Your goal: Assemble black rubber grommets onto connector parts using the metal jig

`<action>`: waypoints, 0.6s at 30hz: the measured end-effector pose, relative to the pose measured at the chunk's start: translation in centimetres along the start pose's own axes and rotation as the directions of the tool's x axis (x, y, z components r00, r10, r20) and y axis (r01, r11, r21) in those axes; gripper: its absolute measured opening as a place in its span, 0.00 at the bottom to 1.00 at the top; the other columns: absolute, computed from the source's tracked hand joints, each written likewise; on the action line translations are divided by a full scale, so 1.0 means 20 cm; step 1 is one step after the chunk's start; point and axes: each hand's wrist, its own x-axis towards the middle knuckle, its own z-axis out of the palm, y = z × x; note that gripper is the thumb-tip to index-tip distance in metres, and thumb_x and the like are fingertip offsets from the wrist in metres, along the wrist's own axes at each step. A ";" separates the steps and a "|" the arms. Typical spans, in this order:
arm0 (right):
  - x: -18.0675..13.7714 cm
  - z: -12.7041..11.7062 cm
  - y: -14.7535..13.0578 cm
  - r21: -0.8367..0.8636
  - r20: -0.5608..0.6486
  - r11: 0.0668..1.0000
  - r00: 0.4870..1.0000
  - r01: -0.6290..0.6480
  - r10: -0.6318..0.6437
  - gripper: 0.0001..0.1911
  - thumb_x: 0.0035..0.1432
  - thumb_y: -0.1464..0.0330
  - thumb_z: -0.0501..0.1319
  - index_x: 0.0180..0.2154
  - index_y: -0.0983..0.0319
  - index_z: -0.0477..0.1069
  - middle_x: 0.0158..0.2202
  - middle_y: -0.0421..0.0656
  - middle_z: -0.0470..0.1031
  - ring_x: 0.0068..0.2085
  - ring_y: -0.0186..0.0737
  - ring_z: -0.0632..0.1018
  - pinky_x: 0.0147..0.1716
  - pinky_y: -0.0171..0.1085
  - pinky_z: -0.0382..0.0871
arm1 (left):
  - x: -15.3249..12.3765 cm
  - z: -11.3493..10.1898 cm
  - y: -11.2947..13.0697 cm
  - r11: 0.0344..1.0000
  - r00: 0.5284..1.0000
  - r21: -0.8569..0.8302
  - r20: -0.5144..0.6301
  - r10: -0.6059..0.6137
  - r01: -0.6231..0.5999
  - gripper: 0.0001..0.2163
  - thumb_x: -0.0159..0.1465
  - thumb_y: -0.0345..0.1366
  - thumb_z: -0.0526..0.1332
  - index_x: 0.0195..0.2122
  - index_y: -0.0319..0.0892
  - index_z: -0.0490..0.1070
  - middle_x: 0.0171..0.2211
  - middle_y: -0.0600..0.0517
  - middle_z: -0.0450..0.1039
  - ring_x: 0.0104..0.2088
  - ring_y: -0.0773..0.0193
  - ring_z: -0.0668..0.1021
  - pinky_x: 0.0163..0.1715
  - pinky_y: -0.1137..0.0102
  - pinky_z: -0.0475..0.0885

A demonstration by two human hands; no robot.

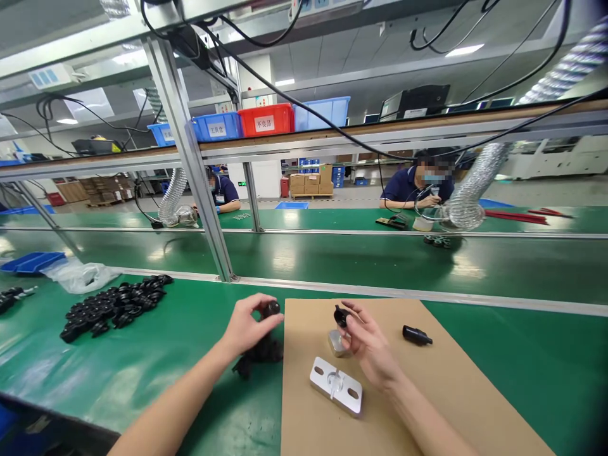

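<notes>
My left hand pinches a small round black part between thumb and fingers. Below it on the green mat lies a small heap of black parts, partly hidden by the hand. In my right hand is a black ring-shaped cap, its hollow side showing. Just under that hand sits a small silver metal block on the brown cardboard. Nearer to me lies a flat silver metal fixture with two slots and a round recess. To the right rests a black cylindrical piece with a narrow tip.
A large pile of black parts lies at left, with a clear plastic bag and a blue tray behind. A metal post rises ahead. Red and blue bins stand on the shelf. Two people sit across the bench.
</notes>
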 end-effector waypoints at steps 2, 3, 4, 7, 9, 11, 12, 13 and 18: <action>-0.02 0.01 0.01 -0.074 0.054 0.997 0.998 0.014 -0.010 0.22 0.61 0.57 0.73 0.53 0.55 0.73 0.34 0.41 0.74 0.29 0.35 0.74 0.26 0.33 0.70 | -0.10 0.11 0.11 0.992 0.999 -0.121 0.011 0.032 -0.030 0.14 0.61 0.39 0.72 0.48 0.44 0.80 0.42 0.47 0.82 0.40 0.57 0.82 0.43 0.65 0.79; -0.03 0.01 0.02 -0.114 0.079 0.993 0.996 0.037 -0.028 0.21 0.61 0.56 0.72 0.52 0.55 0.73 0.35 0.42 0.75 0.30 0.37 0.76 0.27 0.34 0.72 | -0.14 0.16 0.14 0.979 0.999 -0.197 0.026 0.047 -0.041 0.15 0.62 0.38 0.72 0.50 0.44 0.80 0.44 0.46 0.82 0.40 0.56 0.83 0.43 0.65 0.80; -0.04 0.02 0.02 -0.152 0.105 0.986 0.993 0.071 -0.055 0.20 0.61 0.56 0.72 0.51 0.55 0.74 0.36 0.42 0.75 0.32 0.39 0.77 0.28 0.35 0.74 | -0.18 0.20 0.16 0.963 0.997 -0.265 0.047 0.059 -0.045 0.16 0.62 0.36 0.71 0.52 0.45 0.80 0.45 0.46 0.82 0.41 0.56 0.83 0.42 0.65 0.80; -0.08 0.04 0.05 -0.231 0.179 0.958 0.975 0.169 -0.129 0.18 0.61 0.57 0.72 0.50 0.55 0.74 0.41 0.45 0.74 0.39 0.44 0.80 0.30 0.38 0.79 | -0.24 0.30 0.15 0.930 0.992 -0.365 0.092 0.081 -0.042 0.20 0.64 0.34 0.69 0.57 0.47 0.78 0.50 0.44 0.80 0.45 0.54 0.83 0.41 0.65 0.81; -0.09 0.06 0.07 -0.261 0.201 0.947 0.970 0.187 -0.136 0.18 0.60 0.57 0.72 0.48 0.56 0.75 0.45 0.46 0.73 0.37 0.42 0.79 0.30 0.38 0.80 | -0.25 0.32 0.13 0.933 0.991 -0.356 0.105 0.083 -0.041 0.21 0.66 0.33 0.68 0.60 0.48 0.76 0.52 0.43 0.78 0.48 0.54 0.81 0.43 0.66 0.80; -0.09 0.06 0.09 -0.284 0.197 0.941 0.972 0.183 -0.129 0.18 0.59 0.57 0.73 0.47 0.56 0.76 0.47 0.47 0.73 0.36 0.39 0.77 0.30 0.37 0.80 | -0.26 0.32 0.13 0.941 0.990 -0.334 0.106 0.093 -0.052 0.21 0.68 0.34 0.66 0.62 0.49 0.74 0.51 0.43 0.77 0.47 0.56 0.81 0.42 0.67 0.80; -0.09 0.06 0.10 -0.293 0.196 0.940 0.973 0.175 -0.119 0.18 0.58 0.57 0.74 0.46 0.56 0.76 0.48 0.47 0.72 0.36 0.39 0.76 0.30 0.37 0.81 | -0.26 0.32 0.13 0.944 0.989 -0.325 0.104 0.101 -0.062 0.21 0.69 0.34 0.65 0.63 0.49 0.74 0.50 0.43 0.77 0.46 0.56 0.81 0.42 0.67 0.79; -0.09 0.05 0.12 -0.299 0.199 0.940 0.974 0.166 -0.108 0.18 0.58 0.57 0.74 0.46 0.56 0.76 0.48 0.47 0.72 0.36 0.39 0.76 0.31 0.37 0.81 | -0.26 0.31 0.14 0.945 0.988 -0.318 0.100 0.114 -0.077 0.21 0.69 0.34 0.65 0.63 0.49 0.74 0.50 0.43 0.77 0.46 0.57 0.80 0.41 0.68 0.79; -0.10 0.05 0.15 -0.329 0.236 0.929 0.967 0.171 -0.094 0.16 0.61 0.60 0.72 0.48 0.56 0.76 0.49 0.48 0.71 0.41 0.42 0.77 0.34 0.38 0.81 | -0.26 0.29 0.18 0.947 0.981 -0.280 0.061 0.182 -0.158 0.19 0.68 0.34 0.67 0.59 0.48 0.76 0.47 0.45 0.79 0.44 0.58 0.81 0.44 0.66 0.79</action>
